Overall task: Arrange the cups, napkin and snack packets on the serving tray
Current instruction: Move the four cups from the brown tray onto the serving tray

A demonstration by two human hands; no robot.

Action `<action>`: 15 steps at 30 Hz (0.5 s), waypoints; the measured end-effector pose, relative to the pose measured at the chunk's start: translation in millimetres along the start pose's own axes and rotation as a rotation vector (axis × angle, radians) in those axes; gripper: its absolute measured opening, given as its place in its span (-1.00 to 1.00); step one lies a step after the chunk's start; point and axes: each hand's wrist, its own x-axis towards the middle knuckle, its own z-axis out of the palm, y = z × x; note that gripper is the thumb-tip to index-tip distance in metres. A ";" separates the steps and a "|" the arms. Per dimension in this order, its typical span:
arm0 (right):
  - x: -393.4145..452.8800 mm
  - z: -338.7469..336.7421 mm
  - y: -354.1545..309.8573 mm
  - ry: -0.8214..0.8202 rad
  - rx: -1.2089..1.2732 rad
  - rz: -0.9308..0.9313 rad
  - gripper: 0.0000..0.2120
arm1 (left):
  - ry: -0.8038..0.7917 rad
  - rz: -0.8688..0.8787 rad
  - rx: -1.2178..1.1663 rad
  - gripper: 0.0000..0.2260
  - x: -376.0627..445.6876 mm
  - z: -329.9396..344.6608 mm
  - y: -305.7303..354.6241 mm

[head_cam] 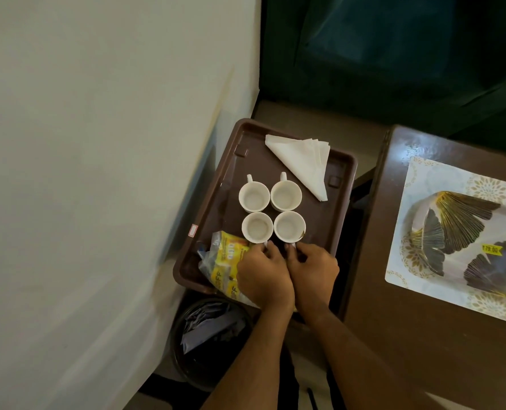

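Note:
A brown serving tray [342,184] holds several white cups in a square block. The two far cups [254,197] [286,195] have handles pointing away. My left hand [263,275] grips the handle of the near left cup [257,227]. My right hand [312,269] grips the handle of the near right cup [289,226]. A white napkin [300,161] folded into a triangle lies at the tray's far right corner. Yellow snack packets [226,257] lie at the near left of the tray, partly under my left hand.
A white wall [98,173] runs close along the tray's left side. A dark bin [210,341] with crumpled wrappers stands below the tray. To the right is a brown table [394,321] with a patterned white and gold tray [459,232].

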 end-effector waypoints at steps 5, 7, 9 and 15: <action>-4.2 -2.4 -2.0 0.017 0.006 -0.001 -0.71 | 0.077 0.034 -0.176 -0.73 -7.2 1.9 -5.0; -5.7 -4.8 -1.0 0.041 0.018 0.000 -0.69 | 0.105 0.065 -0.215 -0.72 -11.4 1.2 -6.9; -7.5 -8.3 0.4 0.064 0.021 -0.016 -0.67 | 0.130 0.097 -0.239 -0.75 -16.0 -0.6 -8.9; -5.8 -33.8 8.6 0.118 0.119 -0.074 -0.70 | 0.165 0.207 -0.302 -0.79 -46.3 -4.4 -1.0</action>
